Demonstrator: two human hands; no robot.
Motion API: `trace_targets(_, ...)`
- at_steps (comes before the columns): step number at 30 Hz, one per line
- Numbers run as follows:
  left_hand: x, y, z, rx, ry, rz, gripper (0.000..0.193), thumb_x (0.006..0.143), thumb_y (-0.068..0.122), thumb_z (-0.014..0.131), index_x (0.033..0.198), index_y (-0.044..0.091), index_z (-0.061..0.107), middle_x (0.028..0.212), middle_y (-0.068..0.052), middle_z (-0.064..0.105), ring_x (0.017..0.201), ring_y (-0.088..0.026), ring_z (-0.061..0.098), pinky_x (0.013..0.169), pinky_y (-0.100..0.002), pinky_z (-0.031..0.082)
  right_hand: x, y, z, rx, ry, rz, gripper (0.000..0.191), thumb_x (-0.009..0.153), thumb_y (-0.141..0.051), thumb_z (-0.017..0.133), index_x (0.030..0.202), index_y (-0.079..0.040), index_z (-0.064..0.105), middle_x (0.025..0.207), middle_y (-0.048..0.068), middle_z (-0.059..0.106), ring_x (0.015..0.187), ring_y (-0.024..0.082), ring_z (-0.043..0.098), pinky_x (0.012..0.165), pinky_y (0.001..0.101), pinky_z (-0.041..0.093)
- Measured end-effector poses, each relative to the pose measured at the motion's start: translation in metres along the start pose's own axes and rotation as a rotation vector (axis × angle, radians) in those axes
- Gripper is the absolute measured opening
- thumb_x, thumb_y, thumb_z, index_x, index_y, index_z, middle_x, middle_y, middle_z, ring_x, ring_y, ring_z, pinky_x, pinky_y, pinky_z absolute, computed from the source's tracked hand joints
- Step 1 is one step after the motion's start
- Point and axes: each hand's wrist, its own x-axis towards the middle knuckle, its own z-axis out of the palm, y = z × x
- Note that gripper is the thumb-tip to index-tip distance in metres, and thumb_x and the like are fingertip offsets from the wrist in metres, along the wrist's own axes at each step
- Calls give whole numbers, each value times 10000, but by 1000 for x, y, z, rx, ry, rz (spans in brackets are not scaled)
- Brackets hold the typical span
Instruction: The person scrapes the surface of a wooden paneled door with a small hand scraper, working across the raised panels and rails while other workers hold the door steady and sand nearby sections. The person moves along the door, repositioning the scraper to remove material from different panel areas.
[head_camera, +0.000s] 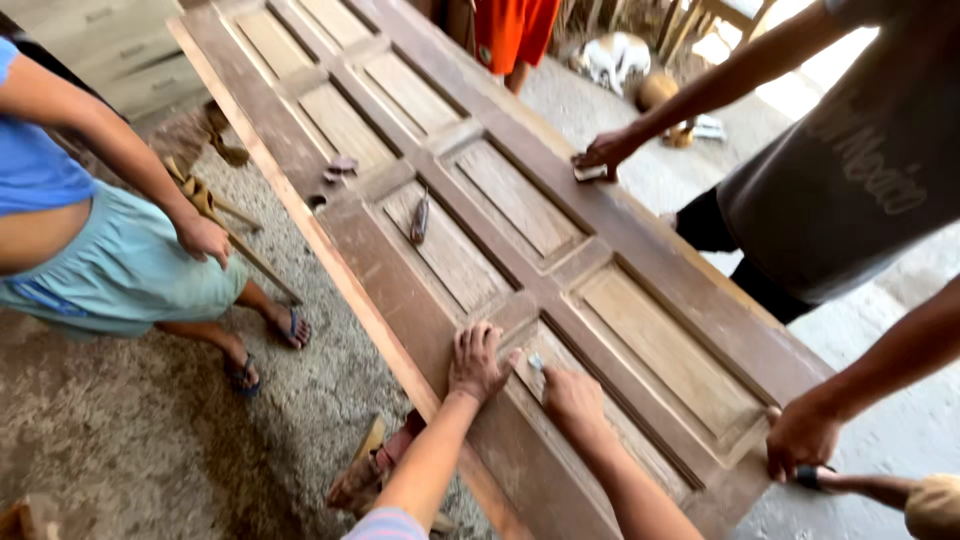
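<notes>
A long brown panelled wooden door (400, 290) lies flat across the view, its panels sanded pale. My left hand (478, 362) rests flat with fingers spread on the door's cross rail near the front. My right hand (570, 392) is closed around a small pale piece, apparently sandpaper (536, 362), pressed against the edge of a panel. The two hands are almost touching.
A person in a grey shirt at the right presses a small block (590, 172) on the far stile. Another hand (800, 436) grips the door's near right corner. A person in blue stands at the left on rough ground. A small dark tool (419, 218) lies on a panel.
</notes>
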Motion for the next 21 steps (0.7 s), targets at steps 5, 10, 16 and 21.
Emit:
trace_targets(5, -1, -3, 2, 8, -51, -13, 648, 953, 633, 477, 1218, 60, 624, 1256, -163, 549, 1252, -346, 474, 1132, -541, 295, 2, 3, 9, 3, -31, 67, 249, 898, -153, 533, 1032, -159, 743, 859, 187, 737, 829, 385, 716, 717, 519, 547)
trace_targets(10, -3, -7, 4, 14, -72, -17, 643, 950, 619, 485, 1228, 56, 624, 1259, -165, 543, 1280, -345, 457, 1124, -537, 293, -10, -1, 0, -31, -121, 156, 313, 912, -204, 522, 1154, -210, 721, 835, 216, 722, 780, 394, 718, 691, 525, 543)
trace_targets(16, -4, -5, 4, 11, -64, -16, 692, 952, 649, 502, 1254, 40, 629, 1275, -165, 544, 1280, -344, 456, 1155, -542, 282, -1, -3, -1, -34, -123, 101, 333, 894, -163, 505, 1141, -195, 726, 854, 186, 740, 808, 383, 721, 707, 516, 558)
trace_targets(21, 0, -2, 0, 10, -107, -46, 673, 941, 637, 472, 1239, 52, 621, 1261, -161, 537, 1280, -343, 453, 1143, -537, 282, 10, -5, 1, -39, -122, 152, 316, 898, -165, 496, 1114, -191, 725, 883, 171, 740, 852, 361, 728, 737, 503, 561)
